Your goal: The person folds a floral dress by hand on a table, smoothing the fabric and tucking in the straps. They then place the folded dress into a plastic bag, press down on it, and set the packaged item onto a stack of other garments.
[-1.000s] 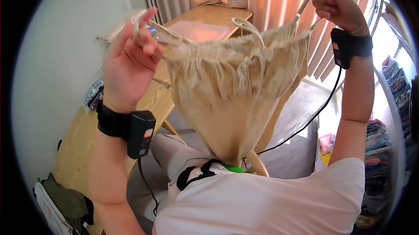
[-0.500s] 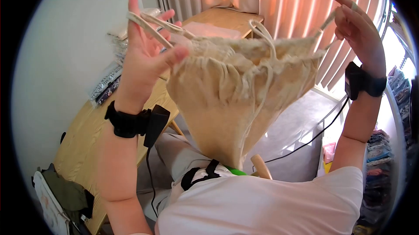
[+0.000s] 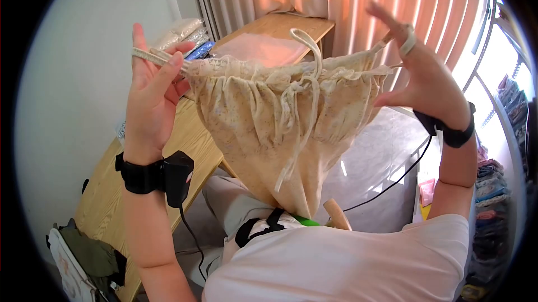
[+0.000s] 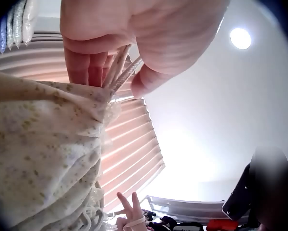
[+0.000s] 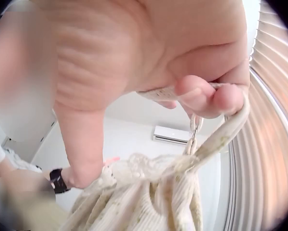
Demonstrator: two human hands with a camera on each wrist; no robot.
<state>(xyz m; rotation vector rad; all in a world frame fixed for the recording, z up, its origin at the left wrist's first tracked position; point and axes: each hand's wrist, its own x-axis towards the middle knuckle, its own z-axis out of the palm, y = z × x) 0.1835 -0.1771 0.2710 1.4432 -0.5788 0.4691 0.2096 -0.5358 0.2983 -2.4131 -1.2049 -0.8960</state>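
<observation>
In the head view, the cream garment [image 3: 269,111] hung across the middle of the frame, gathered along its top and narrowing to a low point near the lap. The left hand [image 3: 151,92], at left, had its index finger upright through the left strap [image 3: 147,54], its thumb reaching towards the other fingers; whether they pinched the strap I couldn't tell. The left wrist view showed the straps running up between thumb and fingers, and the small flowered print much closer.

At upper right, the right hand [image 3: 431,75] held its thumb well apart. The head view hid what the right wrist view gave: two fingers curled round the right strap [image 5: 223,137], near a slider [image 5: 196,126]. Only there did the air conditioner [image 5: 172,134] show; the round ceiling light [image 4: 241,38] appeared only in the left wrist view.
</observation>
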